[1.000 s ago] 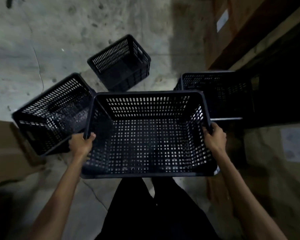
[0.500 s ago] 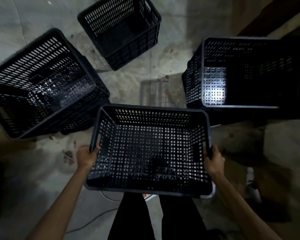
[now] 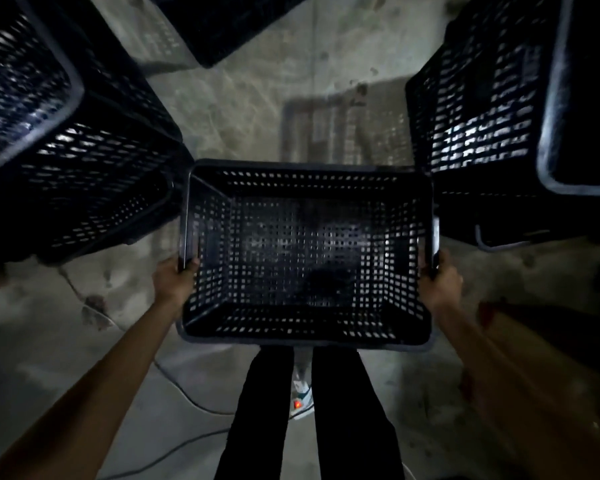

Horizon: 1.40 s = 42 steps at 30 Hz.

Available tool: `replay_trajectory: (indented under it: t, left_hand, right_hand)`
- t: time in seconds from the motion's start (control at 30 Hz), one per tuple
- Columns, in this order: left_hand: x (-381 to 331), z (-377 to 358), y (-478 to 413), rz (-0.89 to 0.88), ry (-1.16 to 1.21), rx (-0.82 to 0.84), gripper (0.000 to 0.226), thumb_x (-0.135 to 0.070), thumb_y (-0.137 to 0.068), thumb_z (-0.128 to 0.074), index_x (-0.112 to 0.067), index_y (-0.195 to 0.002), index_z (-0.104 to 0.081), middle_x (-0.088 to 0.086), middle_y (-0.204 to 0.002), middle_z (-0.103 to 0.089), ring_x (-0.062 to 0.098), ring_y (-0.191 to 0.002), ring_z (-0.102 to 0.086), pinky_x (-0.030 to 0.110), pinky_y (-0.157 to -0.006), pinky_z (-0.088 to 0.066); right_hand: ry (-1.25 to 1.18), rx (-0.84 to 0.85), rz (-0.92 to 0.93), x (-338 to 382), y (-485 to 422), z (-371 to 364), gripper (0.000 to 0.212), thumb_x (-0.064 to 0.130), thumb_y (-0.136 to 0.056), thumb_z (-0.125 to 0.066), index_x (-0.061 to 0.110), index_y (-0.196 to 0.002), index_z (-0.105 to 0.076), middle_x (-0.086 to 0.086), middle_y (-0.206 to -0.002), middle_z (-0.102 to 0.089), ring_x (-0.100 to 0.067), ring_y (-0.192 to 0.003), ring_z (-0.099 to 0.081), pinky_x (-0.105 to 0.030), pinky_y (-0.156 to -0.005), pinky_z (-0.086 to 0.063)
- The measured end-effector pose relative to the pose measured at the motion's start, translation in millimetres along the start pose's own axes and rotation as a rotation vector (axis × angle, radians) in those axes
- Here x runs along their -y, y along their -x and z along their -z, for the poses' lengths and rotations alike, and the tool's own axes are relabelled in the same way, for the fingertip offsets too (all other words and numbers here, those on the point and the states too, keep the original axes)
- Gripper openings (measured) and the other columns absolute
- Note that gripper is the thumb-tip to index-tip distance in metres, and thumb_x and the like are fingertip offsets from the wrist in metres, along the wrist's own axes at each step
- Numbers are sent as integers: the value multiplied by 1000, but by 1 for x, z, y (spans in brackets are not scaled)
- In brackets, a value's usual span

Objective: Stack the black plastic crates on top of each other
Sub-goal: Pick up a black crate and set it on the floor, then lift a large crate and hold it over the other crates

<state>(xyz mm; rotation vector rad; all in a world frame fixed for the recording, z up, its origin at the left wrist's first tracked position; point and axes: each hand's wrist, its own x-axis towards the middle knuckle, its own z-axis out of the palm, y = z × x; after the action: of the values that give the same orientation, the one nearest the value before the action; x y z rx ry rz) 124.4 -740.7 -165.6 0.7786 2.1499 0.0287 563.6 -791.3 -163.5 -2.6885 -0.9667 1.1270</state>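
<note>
I hold a black perforated plastic crate (image 3: 305, 188) in front of me, open side up, low over the concrete floor. My left hand (image 3: 172, 280) grips its left rim and my right hand (image 3: 442, 284) grips its right rim. A second black crate (image 3: 66, 140) stands tilted at the left, close to the held crate's corner. A third black crate (image 3: 482, 126) stands at the right, its open top facing up. The lower edge of a fourth crate (image 3: 222, 36) shows at the top middle.
Bare concrete floor (image 3: 257, 109) lies between the three standing crates, ahead of the held one. My legs in black trousers (image 3: 264, 410) are below the crate. A white cable (image 3: 187, 400) and a small device with a red light (image 3: 297, 404) lie on the floor by my feet.
The view has dropped closer to the floor. The held crate has come down and forward between the left and right crates, which now look larger. Both hands kept their grip.
</note>
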Motion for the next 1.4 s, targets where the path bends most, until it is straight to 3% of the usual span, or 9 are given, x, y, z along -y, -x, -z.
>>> replay_trajectory:
  t: [0.23,0.37,0.53,0.83,0.97,1.07,1.17,1.3,1.4]
  left_hand:
    - [-20,-25,-67,-60,91,-57,34,-34,-93,-59,-16,-121,-66,11,-117,-69,30,-108,-64,36,-84,-49]
    - [-38,-34,-100,-145,226,-38,34,-26,-93,-60,-19,-126,-65,2,-117,-68,24,-114,-64,40,-101,-50]
    - [-59,-41,-144,-249,284,22,37,-9,-97,-54,-3,-133,-57,19,-132,-60,35,-122,-58,46,-110,-43]
    - [-62,-54,-151,-240,23,-102,40,-28,-96,-52,-13,-133,-52,16,-130,-62,36,-124,-55,42,-106,-42]
    - [-76,-35,-95,-55,-21,-33,65,-23,-91,-60,-12,-149,-32,17,-144,-51,37,-131,-49,39,-108,-39]
    - [-93,-13,-18,-102,-75,-13,50,-14,-90,-58,-9,-138,-48,20,-130,-61,40,-118,-58,39,-94,-46]
    - [-113,18,74,-117,-48,178,56,-10,-92,-56,-10,-146,-41,16,-134,-59,34,-117,-59,37,-94,-48]
    - [-147,65,191,-185,-91,320,58,-7,-94,-48,-12,-150,-34,-1,-94,-65,26,-93,-63,39,-85,-50]
    - [-171,93,265,-264,-125,348,55,-10,-97,-46,-12,-150,-34,5,-122,-64,10,-78,-58,29,-80,-42]
  right_hand:
    - [-49,-86,75,27,-67,-32,33,23,-100,-44,7,-130,-49,-22,-118,-64,-45,-113,-58,-44,-89,-45]
    - [-26,-150,106,47,-95,-42,42,10,-97,-46,5,-139,-46,-26,-123,-62,-44,-111,-59,-45,-92,-46]
    - [-20,-163,126,64,-133,-56,43,19,-102,-40,6,-144,-40,-20,-140,-53,-36,-125,-53,-38,-104,-36]
    - [55,-105,101,65,-150,-68,52,26,-103,-39,10,-150,-27,-22,-146,-43,-42,-131,-45,-43,-108,-34]
    - [244,50,41,82,-97,-42,70,27,-100,-43,13,-158,-5,-22,-154,-35,-44,-130,-48,-44,-102,-43]
    - [258,167,55,103,-27,-18,63,27,-100,-46,3,-153,-22,-23,-148,-43,-41,-127,-52,-40,-99,-45]
    - [189,308,84,125,62,17,67,26,-101,-45,3,-156,-13,-19,-158,-29,-37,-141,-37,-39,-111,-37]
    - [62,346,92,146,180,83,67,26,-100,-47,9,-157,-16,-10,-163,-22,-28,-148,-27,-34,-116,-31]
    - [-40,318,52,152,247,131,64,26,-98,-50,10,-155,-24,-10,-159,-31,-28,-143,-36,-35,-111,-35]
